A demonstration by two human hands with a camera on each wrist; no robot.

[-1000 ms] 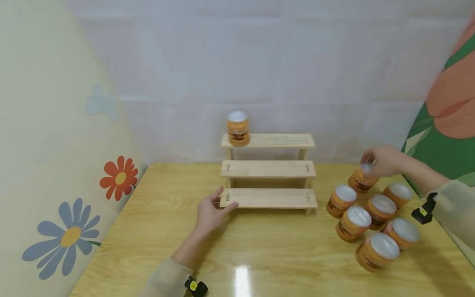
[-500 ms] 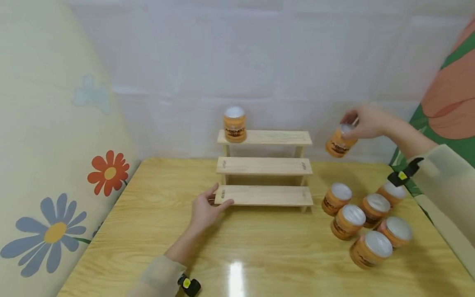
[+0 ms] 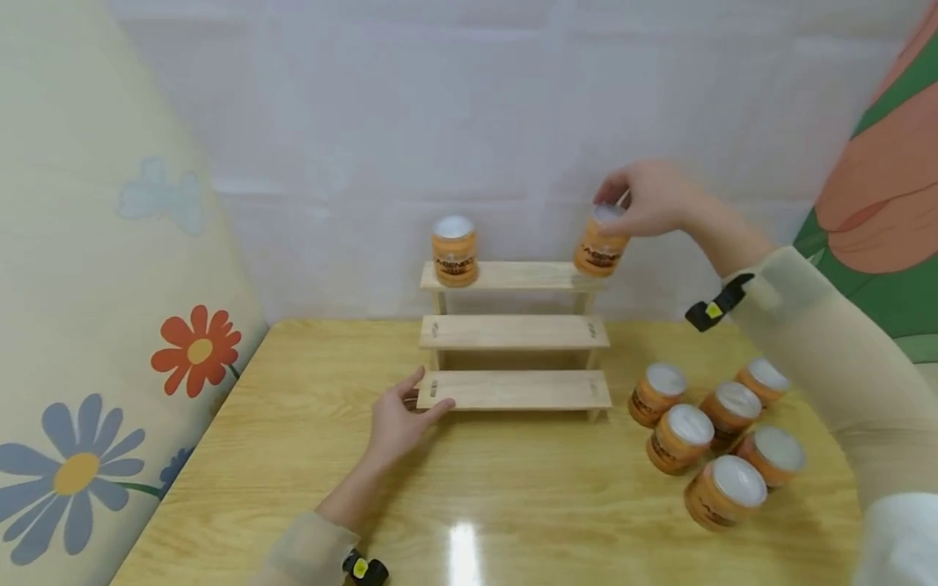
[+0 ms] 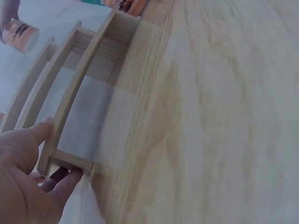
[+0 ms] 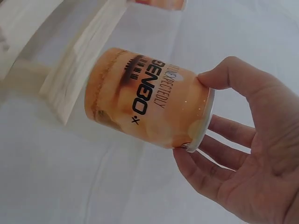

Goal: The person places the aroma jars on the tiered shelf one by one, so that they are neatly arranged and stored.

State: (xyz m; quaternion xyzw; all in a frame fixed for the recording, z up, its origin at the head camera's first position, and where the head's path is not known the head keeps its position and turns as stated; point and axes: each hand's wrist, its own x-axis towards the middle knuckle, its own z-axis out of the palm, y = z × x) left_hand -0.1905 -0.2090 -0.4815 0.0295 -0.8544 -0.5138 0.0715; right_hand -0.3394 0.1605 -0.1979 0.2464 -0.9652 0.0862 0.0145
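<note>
My right hand (image 3: 655, 195) holds an orange can (image 3: 601, 248) by its pale-lidded upper end, thumb on one side and fingers on the other. The can tilts slightly at the right end of the top step of a three-step wooden stand (image 3: 513, 332). In the right wrist view the held can's (image 5: 145, 100) base is close to the board (image 5: 81, 60); I cannot tell whether they touch. My left hand (image 3: 399, 419) grips the bottom step's left end. In the left wrist view its thumb (image 4: 43, 128) lies against the board, fingers beneath. Another can (image 3: 454, 254) stands upright on the top step's left end.
Several more orange cans (image 3: 680, 438) stand grouped on the wooden table (image 3: 542, 496), right of the stand. A white cloth backdrop (image 3: 352, 163) hangs behind. A flower-painted panel (image 3: 95, 285) borders the left side, and a green and pink patterned panel (image 3: 879, 212) the right.
My right hand has lifted a can from the back of the group and carried it up and left to the top step. My left hand keeps its grip on the stand.
</note>
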